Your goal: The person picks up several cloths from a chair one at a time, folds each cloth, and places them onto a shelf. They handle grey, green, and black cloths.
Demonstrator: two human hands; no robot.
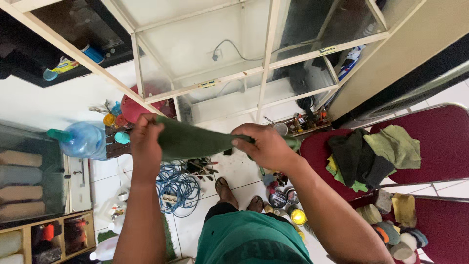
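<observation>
Left hand [145, 143]: fingers closed in a pinch on the left end of a dark green cloth [193, 141]. Right hand [266, 146]: fingers curled shut over the right end of the same cloth, thumb on the near side. A short tail of green is seen past the right fist.

The cloth is held in the air at chest height, above the white tiled floor [239, 171], between the two hands and touching both. Its long axis runs left to right across the view, slightly lower at the right end. It is wider at the left hand and narrows to a gathered band at the right hand. The span appears taut. Neither hand is nearer than the other; each holds one end.

Outward: below the cloth, a coil of blue hose [177, 186] and the person's bare feet on the floor. Just right of the feet, several round tins [286, 200]. Farther right, a red padded chair [439, 142] carrying a pile of green and black cloths [376, 154]. Left, a blue water jug [82, 140]. Behind the hands, a glass tank in a pale frame [268, 58].
</observation>
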